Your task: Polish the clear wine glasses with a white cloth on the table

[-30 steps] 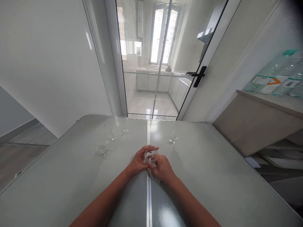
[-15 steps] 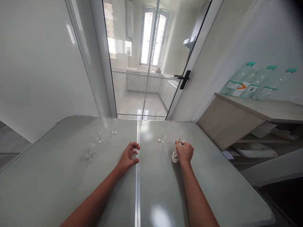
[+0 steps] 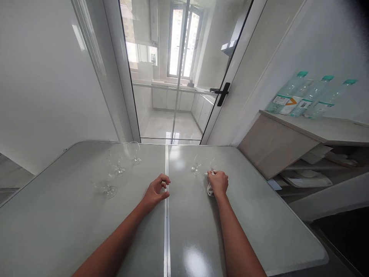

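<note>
My left hand (image 3: pixel 157 189) hovers over the table's centre seam, its fingers curled but apart, holding nothing. At the right, my right hand (image 3: pixel 219 182) is closed at the lower part of a clear stemmed glass (image 3: pixel 213 164); the fingers hide its stem and foot. A crumpled white cloth (image 3: pixel 210 190) shows beneath and beside that hand, partly covered by it. Just left of it, another stemmed glass (image 3: pixel 196 166) stands upright. On the left half are one stemmed glass near the far edge (image 3: pixel 134 153), a second nearer (image 3: pixel 117 165) and a third closest to me (image 3: pixel 107 188).
The pale table (image 3: pixel 86 231) has a metal seam (image 3: pixel 166 238) down its middle. Beyond its far edge is a glass door with a black handle (image 3: pixel 222 94). Several plastic bottles (image 3: pixel 308 98) stand on a wooden shelf unit (image 3: pixel 291 144) at the right, with papers inside.
My right hand and the glass at it have shifted left, closer to the neighbouring glass. My left hand has hardly moved. The view has shifted slightly.
</note>
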`<state>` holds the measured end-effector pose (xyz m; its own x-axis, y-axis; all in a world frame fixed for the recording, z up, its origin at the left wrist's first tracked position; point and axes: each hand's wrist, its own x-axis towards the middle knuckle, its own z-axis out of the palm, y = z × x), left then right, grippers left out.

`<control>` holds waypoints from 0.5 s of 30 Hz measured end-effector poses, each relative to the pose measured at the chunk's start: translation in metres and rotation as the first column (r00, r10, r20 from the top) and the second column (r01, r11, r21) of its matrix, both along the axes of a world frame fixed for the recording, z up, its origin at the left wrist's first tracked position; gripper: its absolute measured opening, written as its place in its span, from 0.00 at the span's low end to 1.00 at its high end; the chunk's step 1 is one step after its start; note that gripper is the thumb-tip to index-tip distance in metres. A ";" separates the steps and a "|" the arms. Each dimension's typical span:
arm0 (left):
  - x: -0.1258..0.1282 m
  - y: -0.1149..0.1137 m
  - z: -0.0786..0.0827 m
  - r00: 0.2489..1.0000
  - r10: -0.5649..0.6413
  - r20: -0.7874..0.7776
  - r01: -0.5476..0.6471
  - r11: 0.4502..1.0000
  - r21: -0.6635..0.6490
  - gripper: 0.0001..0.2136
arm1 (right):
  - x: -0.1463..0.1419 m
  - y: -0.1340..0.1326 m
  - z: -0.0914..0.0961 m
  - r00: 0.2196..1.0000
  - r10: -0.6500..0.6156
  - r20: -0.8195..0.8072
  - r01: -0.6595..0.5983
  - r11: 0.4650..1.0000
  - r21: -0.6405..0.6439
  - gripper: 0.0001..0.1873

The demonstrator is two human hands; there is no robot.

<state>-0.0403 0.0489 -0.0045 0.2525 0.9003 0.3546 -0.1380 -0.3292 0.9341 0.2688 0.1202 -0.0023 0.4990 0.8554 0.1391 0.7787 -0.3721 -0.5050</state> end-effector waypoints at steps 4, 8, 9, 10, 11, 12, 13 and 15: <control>0.000 0.000 0.001 1.000 0.001 -0.012 -0.001 1.000 0.008 0.20 | 0.000 0.002 -0.001 1.000 0.002 -0.010 -0.003 1.000 -0.014 0.22; 0.002 -0.001 0.001 1.000 -0.014 -0.005 0.015 1.000 0.011 0.19 | 0.001 0.004 -0.002 0.999 0.018 -0.035 -0.018 1.000 -0.009 0.22; 0.003 -0.001 0.002 1.000 -0.013 0.003 0.013 1.000 0.014 0.19 | 0.001 0.005 -0.002 0.999 0.020 -0.043 -0.021 1.000 -0.005 0.21; 0.004 -0.003 0.003 1.000 -0.003 0.020 0.002 1.000 0.022 0.19 | 0.002 0.005 -0.002 0.998 0.023 -0.052 -0.023 1.000 -0.001 0.21; 0.005 -0.004 0.004 0.999 0.016 0.041 -0.017 0.999 0.035 0.19 | 0.002 0.006 -0.003 0.998 0.027 -0.062 -0.026 1.000 0.004 0.21; 0.006 -0.007 0.007 0.997 0.040 0.061 -0.043 0.998 0.050 0.20 | 0.003 0.006 -0.003 0.997 0.032 -0.072 -0.031 0.999 0.010 0.21; 0.007 -0.010 0.010 0.995 0.067 0.072 -0.072 0.995 0.070 0.21 | 0.004 0.006 -0.002 0.996 0.040 -0.082 -0.039 0.999 0.016 0.21; 0.008 -0.019 0.021 0.995 0.102 0.022 -0.104 0.988 0.117 0.21 | 0.006 0.003 -0.001 0.992 0.064 -0.105 -0.062 0.998 0.028 0.22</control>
<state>-0.0318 0.0301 0.0163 0.1544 0.8728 0.4629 -0.1125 -0.4500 0.8859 0.2743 0.1236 -0.0031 0.4572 0.8826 0.1096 0.7417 -0.3104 -0.5946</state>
